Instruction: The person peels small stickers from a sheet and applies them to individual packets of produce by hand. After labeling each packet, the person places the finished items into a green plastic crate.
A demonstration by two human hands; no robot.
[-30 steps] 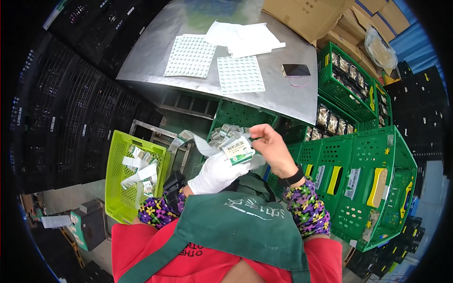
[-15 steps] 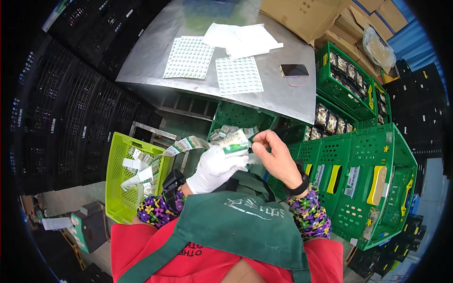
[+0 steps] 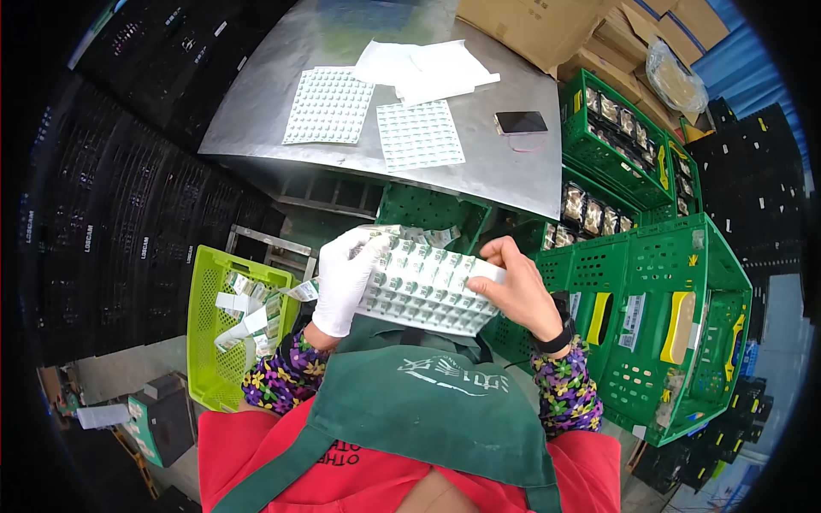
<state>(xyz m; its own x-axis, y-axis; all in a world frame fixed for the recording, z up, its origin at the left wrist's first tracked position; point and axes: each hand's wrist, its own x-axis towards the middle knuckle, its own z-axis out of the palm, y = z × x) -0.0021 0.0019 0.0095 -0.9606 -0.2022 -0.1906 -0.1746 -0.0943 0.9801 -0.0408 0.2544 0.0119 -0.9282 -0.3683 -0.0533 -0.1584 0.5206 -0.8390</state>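
A sheet of small green-and-white labels [image 3: 432, 278] is stretched between my hands in front of the apron. My left hand [image 3: 344, 278], in a white glove, is closed on the sheet's left end. My bare right hand [image 3: 523, 286] pinches the right end between thumb and fingers. Just left of the gloved hand, a strip of printed labels [image 3: 304, 291] hangs toward the lime-green basket [image 3: 201, 342], which holds more crumpled strips. Behind the sheet, small printed packets [image 3: 440, 237] lie in a dark green crate [image 3: 419, 205], partly hidden.
On the metal table [image 3: 248, 128] lie two label sheets [image 3: 329, 104] [image 3: 419, 135], white papers [image 3: 428, 68] and a phone [image 3: 520, 122]. Green crates [image 3: 633, 316] stand at my right, some holding packed goods. Black crates [image 3: 128, 231] are stacked at the left, and cardboard boxes [image 3: 530, 30] stand behind.
The small printed piece at my gloved hand is no longer seen there. A label sheet is now spread between both hands. My left hand has moved left and up.
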